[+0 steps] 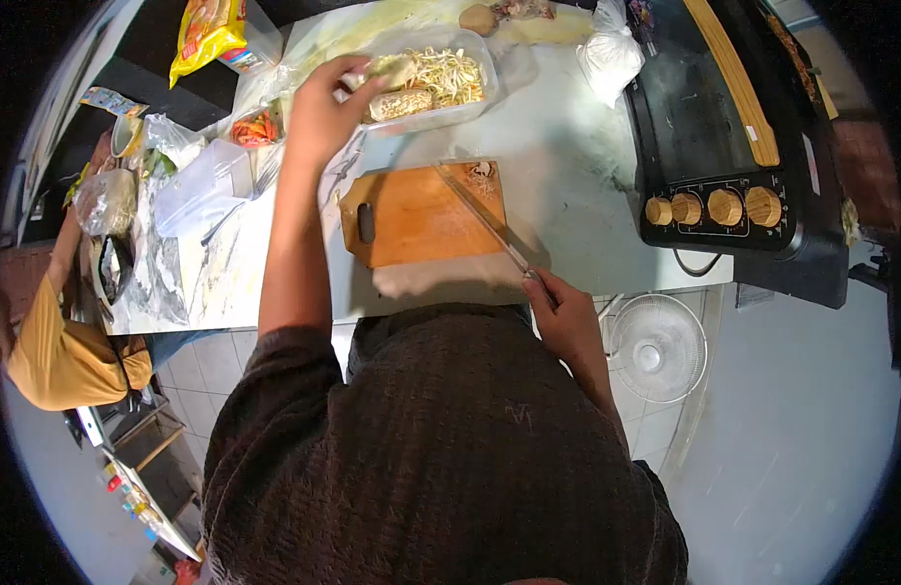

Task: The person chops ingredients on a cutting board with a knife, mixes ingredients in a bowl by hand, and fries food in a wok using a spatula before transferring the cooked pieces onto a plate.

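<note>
My left hand reaches over the near left corner of a clear plastic container. Its fingers are closed on a pale, greenish piece of food, slightly blurred, whose kind I cannot make out. Bean sprouts fill much of the container, with a pale, grainy block at the near left. My right hand grips a knife by its handle. The blade lies slantwise across the right part of a wooden cutting board. Small brownish scraps sit at the board's far right corner.
A black oven with wooden knobs stands to the right. A white plastic bag is beside it. On the left are a yellow packet, red chillies, an empty plastic tub and another person's yellow sleeve. A fan stands below.
</note>
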A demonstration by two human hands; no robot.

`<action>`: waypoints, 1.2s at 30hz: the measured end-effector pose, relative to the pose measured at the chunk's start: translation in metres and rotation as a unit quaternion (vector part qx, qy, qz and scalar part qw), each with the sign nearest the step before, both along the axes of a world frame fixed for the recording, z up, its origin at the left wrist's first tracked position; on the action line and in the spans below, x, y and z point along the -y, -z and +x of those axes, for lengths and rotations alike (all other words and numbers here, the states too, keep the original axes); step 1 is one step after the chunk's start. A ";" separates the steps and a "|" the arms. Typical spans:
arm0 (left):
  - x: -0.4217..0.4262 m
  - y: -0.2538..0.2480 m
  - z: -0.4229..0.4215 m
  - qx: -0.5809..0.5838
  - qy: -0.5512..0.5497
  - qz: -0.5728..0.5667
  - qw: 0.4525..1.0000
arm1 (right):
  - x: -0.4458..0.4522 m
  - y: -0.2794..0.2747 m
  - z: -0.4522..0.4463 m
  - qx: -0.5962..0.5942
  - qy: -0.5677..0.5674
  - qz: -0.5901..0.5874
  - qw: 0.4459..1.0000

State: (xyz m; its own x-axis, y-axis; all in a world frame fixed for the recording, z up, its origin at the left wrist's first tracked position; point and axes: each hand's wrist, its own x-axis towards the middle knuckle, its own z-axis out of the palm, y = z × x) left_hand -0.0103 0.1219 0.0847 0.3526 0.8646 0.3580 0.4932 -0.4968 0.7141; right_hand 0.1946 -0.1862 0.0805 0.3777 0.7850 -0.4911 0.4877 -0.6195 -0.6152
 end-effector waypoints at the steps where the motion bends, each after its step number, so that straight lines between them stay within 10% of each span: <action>1: 0.003 0.000 -0.016 -0.029 -0.016 0.000 0.999 | 0.002 0.001 0.001 -0.005 0.007 0.006 1.000; 11: 0.057 0.080 -0.117 -0.097 -0.083 -0.170 0.977 | -0.013 0.006 -0.001 -0.021 0.002 0.018 1.000; 26: 0.069 0.100 -0.100 -0.142 -0.141 -0.137 0.970 | -0.018 -0.001 -0.007 -0.024 -0.003 0.031 0.999; 36: 0.078 0.062 -0.080 0.115 -0.045 -0.267 0.956 | -0.021 0.002 -0.005 -0.034 -0.001 0.015 0.999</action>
State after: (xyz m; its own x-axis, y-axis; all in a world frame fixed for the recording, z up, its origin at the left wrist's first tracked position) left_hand -0.0904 0.0440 0.0229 0.2324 0.9691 -0.0830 0.3167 0.0053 0.9485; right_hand 0.1897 -0.1653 0.0784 0.3429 0.8007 -0.4913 0.4451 -0.5990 -0.6656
